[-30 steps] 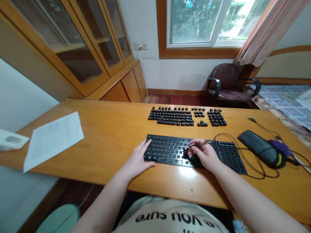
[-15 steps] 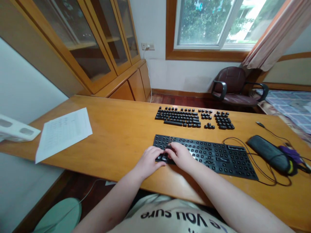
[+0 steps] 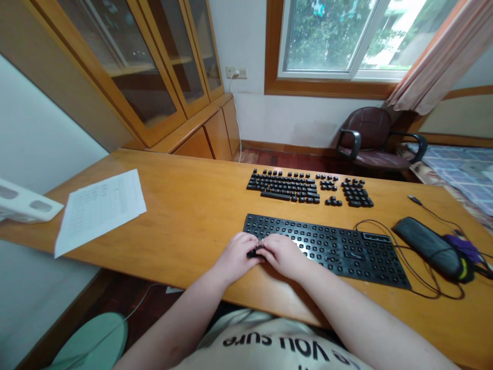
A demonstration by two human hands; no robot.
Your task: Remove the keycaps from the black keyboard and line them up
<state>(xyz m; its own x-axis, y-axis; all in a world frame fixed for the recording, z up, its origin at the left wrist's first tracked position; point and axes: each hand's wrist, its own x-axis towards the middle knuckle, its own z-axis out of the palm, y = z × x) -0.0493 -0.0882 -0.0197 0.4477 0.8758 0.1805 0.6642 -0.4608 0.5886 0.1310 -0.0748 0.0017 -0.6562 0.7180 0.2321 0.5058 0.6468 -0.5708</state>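
Note:
A black keyboard base [image 3: 327,244] with its keycaps off lies on the desk in front of me. My left hand [image 3: 242,254] grips its lower left corner, fingers on top and thumb at the near edge. My right hand [image 3: 283,254] is right beside it, its fingertips pinched together and pressed down on that same corner. A small black keycap seems to be in this pinch, mostly hidden by the fingers. Beyond the base, the loose black keycaps [image 3: 283,185] are laid out in keyboard order.
On the wooden desk [image 3: 185,205], printed sheets [image 3: 102,208] lie at the left beside a white object [image 3: 29,203]. A dark pouch [image 3: 431,246] and looped cable [image 3: 427,280] are at the right. An armchair [image 3: 370,136] stands past the far edge.
My right hand has come down and slightly nearer, from just above the base onto its lower left corner. My left hand stays about where it was.

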